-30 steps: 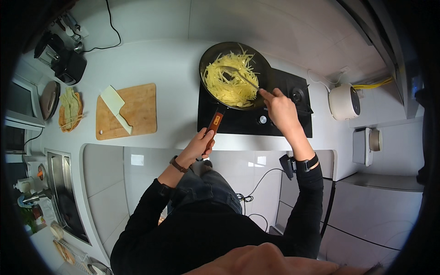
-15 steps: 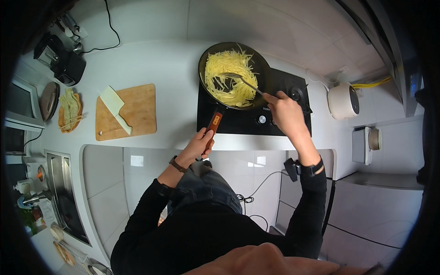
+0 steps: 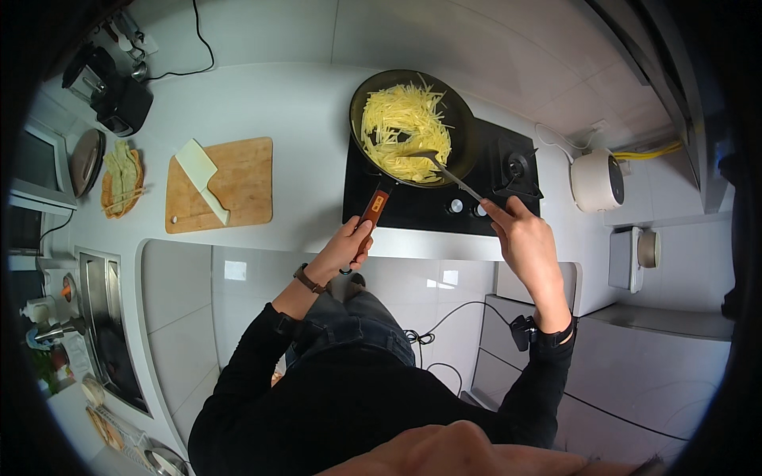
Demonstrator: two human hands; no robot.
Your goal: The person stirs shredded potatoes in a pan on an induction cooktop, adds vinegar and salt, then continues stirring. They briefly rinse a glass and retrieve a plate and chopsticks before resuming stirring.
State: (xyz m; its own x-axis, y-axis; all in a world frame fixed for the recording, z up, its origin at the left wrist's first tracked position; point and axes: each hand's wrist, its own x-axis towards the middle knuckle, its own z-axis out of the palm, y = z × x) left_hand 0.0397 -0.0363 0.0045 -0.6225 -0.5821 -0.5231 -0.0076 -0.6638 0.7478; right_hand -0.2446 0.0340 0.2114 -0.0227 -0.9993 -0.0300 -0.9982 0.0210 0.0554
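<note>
My left hand [image 3: 344, 244] is wrapped round the reddish-brown handle of a dark frying pan [image 3: 464, 119] on the black gas stove [image 3: 421, 220]. Pale yellow shredded strips [image 3: 401, 111], perhaps potato, are heaped inside the pan. In my right hand [image 3: 525, 238] is the long handle of a metal spatula [image 3: 458, 180]. Its head rests among the strips at the pan's near side. Bands circle both wrists, and a black device sits at the right one.
Left of the stove, a cleaver [image 3: 198, 169] lies on a wooden cutting board [image 3: 248, 186]. Farther left are a basket [image 3: 136, 190] of greens and a black blender [image 3: 121, 103]. A white rice cooker [image 3: 594, 182] stands right of the second burner [image 3: 514, 168]. A sink [image 3: 97, 289] is at far left.
My right hand has drawn back toward me and to the right. The spatula head has moved from mid-pan to the near side. My left hand keeps its hold on the pan handle.
</note>
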